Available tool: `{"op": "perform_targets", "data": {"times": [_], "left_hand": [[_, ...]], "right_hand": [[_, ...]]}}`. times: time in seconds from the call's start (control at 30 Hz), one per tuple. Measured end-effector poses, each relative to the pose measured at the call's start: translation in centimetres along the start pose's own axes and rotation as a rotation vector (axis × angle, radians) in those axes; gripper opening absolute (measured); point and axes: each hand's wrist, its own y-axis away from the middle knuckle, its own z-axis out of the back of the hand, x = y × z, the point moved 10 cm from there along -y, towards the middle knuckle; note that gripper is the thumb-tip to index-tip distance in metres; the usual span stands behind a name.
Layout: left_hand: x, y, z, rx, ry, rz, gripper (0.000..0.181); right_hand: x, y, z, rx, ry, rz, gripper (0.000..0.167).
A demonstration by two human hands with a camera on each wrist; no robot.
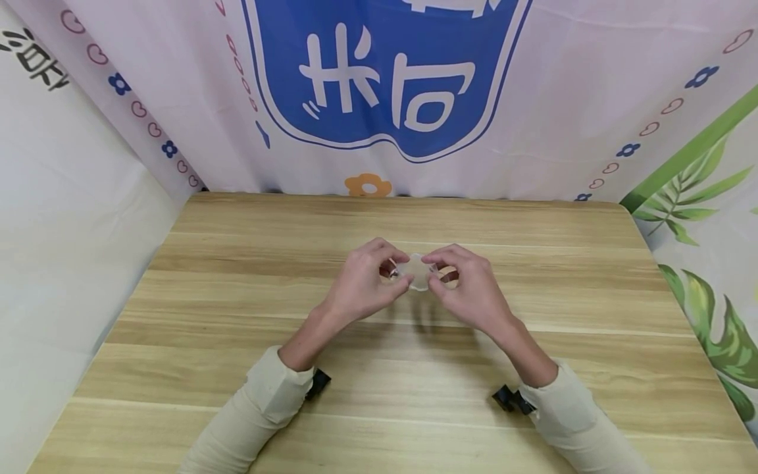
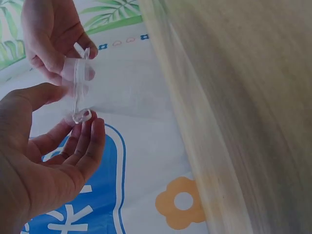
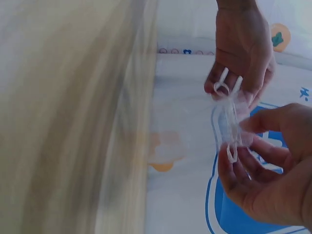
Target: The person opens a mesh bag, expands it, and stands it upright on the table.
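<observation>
Over the far middle of the wooden table, a small round piece of clear plastic is held between both hands. It looks like a shallow lidded container, with a rim and small loop-like tabs at its sides. My left hand pinches its left side between thumb and fingers. At the opposite side, my right hand grips the edge in the same way. The left wrist view shows the clear plastic edge-on. In the right wrist view, a looped tab lies by the right fingertips. Fingers partly hide both sides.
The wooden table spreads around the hands. Behind its far edge hangs a printed curtain with a blue emblem. White cloth borders the left, and a leaf-patterned cloth the right. Black wrist devices sit by the cuffs.
</observation>
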Motion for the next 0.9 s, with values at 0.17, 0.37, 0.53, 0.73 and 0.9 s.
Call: {"op": "perform_targets", "data": {"times": [0.17,0.37,0.53,0.73,0.9], "left_hand": [[0.7,-0.2,0.2,0.036,0.035,0.021,0.030],[1.1,-0.3,0.1,0.062,0.046,0.023,0.033],[1.3,-0.3,0.1,0.070,0.070,0.025,0.031],[1.5,-0.2,0.2,0.093,0.082,0.035,0.036],[1.6,-0.2,0.6,0.092,0.067,0.049,0.050]], "right_hand": [[-0.6,-0.3,0.1,0.070,-0.019,-0.019,0.030],[-1.2,-0.3,0.4,0.109,-0.006,-0.043,0.043],[-1.6,-0.4,0.5,0.090,0.039,-0.057,0.046],[-2.3,-0.6,0.4,0.062,0.070,-0.096,0.037],[-2.5,-0.7,0.5,0.054,0.078,-0.110,0.031]]}}
